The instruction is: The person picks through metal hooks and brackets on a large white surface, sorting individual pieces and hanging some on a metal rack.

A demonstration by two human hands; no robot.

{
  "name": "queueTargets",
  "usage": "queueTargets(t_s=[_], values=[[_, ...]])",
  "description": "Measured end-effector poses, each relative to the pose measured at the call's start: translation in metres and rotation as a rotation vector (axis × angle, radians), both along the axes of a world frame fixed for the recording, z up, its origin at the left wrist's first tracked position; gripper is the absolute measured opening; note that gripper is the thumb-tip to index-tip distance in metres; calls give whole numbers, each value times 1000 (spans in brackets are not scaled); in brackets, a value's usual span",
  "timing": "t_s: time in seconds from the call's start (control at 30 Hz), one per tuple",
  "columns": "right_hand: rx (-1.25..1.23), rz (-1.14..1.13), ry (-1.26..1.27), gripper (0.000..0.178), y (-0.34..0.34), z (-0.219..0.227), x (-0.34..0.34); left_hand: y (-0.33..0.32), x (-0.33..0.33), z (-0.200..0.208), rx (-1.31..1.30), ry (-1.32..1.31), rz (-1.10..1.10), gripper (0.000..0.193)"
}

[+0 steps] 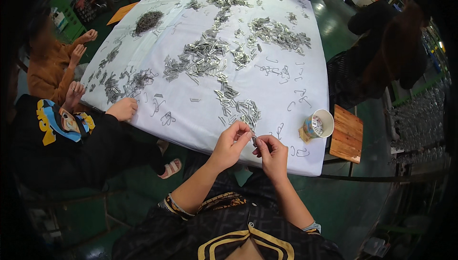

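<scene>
My left hand [232, 146] and my right hand [272, 157] meet above the near edge of the white-covered table [181, 117]. Both are closed in a pinch, fingertips nearly touching. Between them is a small dark metal piece [254, 139], mostly hidden by the fingers; its exact shape is too small to make out. Just beyond my fingertips lies a heap of short grey metal strips [247, 111]. Thin bent wire hooks [300, 151] lie on the cloth to the right of my right hand.
A paper cup [318, 124] with small pieces inside stands at the table's right edge, beside a wooden stool [347, 136]. Larger strip piles [205, 55] and a dark wire tangle [149, 22] lie farther off. Other people sit along the left, far and right sides; a co-worker's hand [123, 109] rests at the left edge.
</scene>
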State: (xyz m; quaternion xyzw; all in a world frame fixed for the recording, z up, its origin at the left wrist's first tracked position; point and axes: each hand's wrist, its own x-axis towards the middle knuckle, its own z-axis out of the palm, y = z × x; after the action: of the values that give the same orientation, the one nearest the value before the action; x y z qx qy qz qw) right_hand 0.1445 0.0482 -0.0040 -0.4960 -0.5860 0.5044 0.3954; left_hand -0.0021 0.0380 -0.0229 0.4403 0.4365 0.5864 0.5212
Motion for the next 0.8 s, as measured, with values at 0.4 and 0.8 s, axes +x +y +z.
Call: queueTargets(t_s=[0.4,0.8], values=[[265,-126,-367,26,68,-31,20,-5,-12,13,37,53,47,5],[157,-213,-1082,62,179,-63,31,-14,-22,15,55,159,96,6]])
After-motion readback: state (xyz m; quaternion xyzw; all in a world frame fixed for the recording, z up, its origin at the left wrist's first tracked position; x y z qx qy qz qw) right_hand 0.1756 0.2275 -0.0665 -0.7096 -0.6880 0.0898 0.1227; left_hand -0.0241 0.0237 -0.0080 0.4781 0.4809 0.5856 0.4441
